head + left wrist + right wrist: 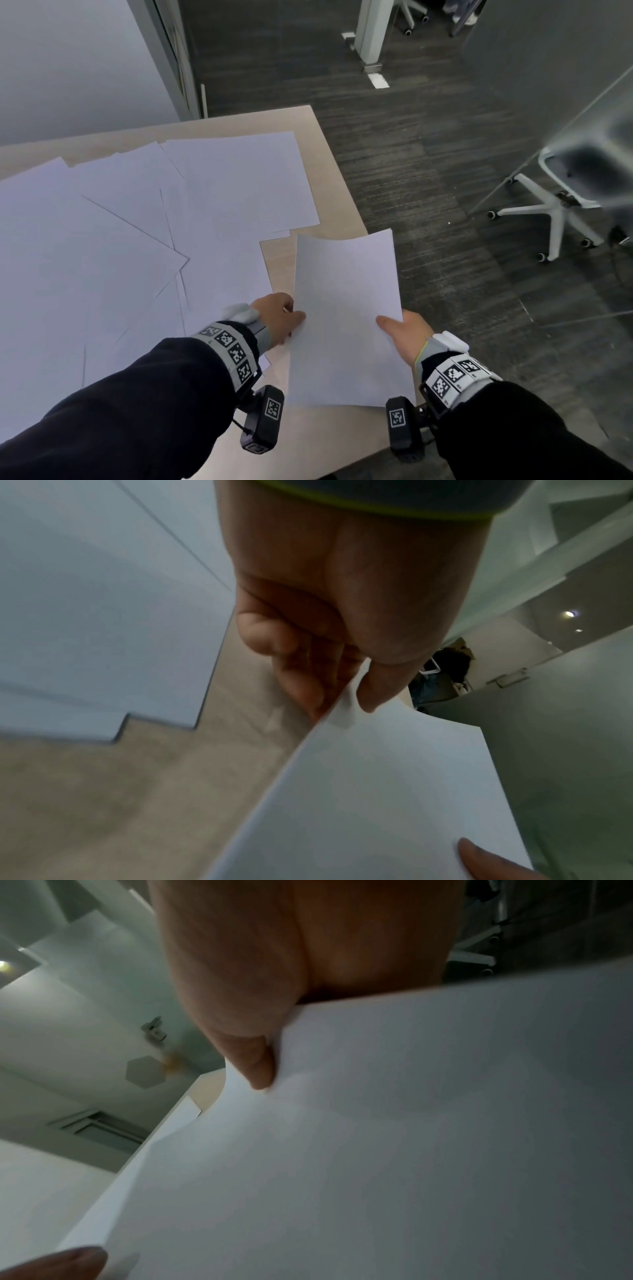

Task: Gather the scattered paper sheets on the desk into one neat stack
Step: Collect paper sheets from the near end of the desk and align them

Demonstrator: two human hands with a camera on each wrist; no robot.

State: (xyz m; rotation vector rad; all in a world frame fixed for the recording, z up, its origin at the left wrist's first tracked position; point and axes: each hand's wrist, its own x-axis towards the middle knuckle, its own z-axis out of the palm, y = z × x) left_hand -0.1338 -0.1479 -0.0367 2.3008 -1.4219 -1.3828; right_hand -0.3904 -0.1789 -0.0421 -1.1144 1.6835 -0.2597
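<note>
A white paper sheet [346, 315] is held above the desk's right front corner, its far edge curving a little. My left hand [279, 317] pinches its left edge, thumb on top and fingers underneath, as the left wrist view shows on the same sheet [394, 791]. My right hand [407, 330] pinches the right edge, its thumb lying on the sheet [411, 1137]. Several more white sheets [137, 240] lie scattered and overlapping on the beige desk [329, 171], left of the held one.
The desk's right edge runs just under the held sheet, with dark carpet floor [445, 171] beyond it. A white swivel chair [561, 205] stands at the right. A grey wall panel [68, 68] rises behind the desk.
</note>
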